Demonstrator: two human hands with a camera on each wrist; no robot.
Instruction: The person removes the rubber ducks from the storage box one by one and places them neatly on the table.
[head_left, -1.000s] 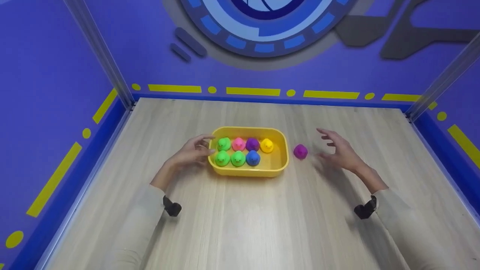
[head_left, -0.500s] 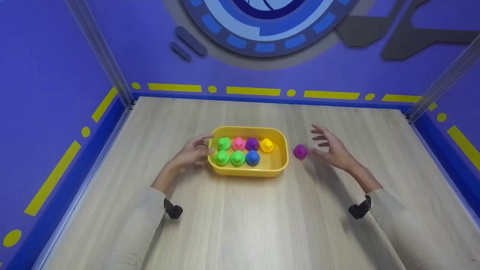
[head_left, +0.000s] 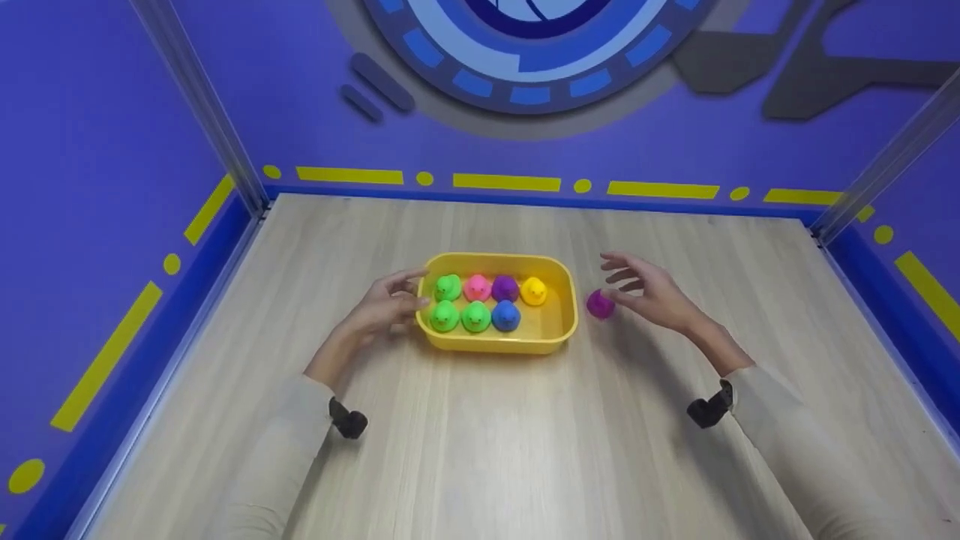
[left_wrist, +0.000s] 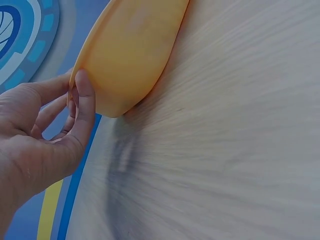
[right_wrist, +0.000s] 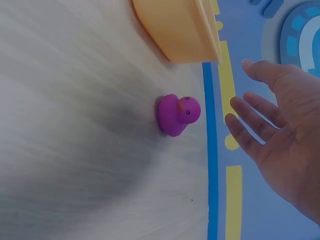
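A yellow plastic bin (head_left: pixel 551 319) sits mid-table with two rows of small rubber ducks inside: several green, plus pink, purple, yellow and blue ones. My left hand (head_left: pixel 382 304) pinches the bin's left rim; the left wrist view shows thumb and fingers (left_wrist: pixel 85 100) on either side of it. Just outside the bin's right end stands a magenta rubber duck (right_wrist: pixel 175 115), upright. Over it hovers my right hand (head_left: pixel 649 292), fingers spread and apart from the duck in the right wrist view. The thumb partly covers the duck in the head view.
The wooden table (head_left: pixel 480 435) is bounded by a blue wall (head_left: pixel 517 157) with yellow markings at the back and by side walls left and right. A black wrist camera (head_left: pixel 349 420) sits on the left wrist, another on the right.
My right hand has moved left, from beside the magenta duck to above it. The left hand stays at the bin's rim, and the bin and ducks have not moved.
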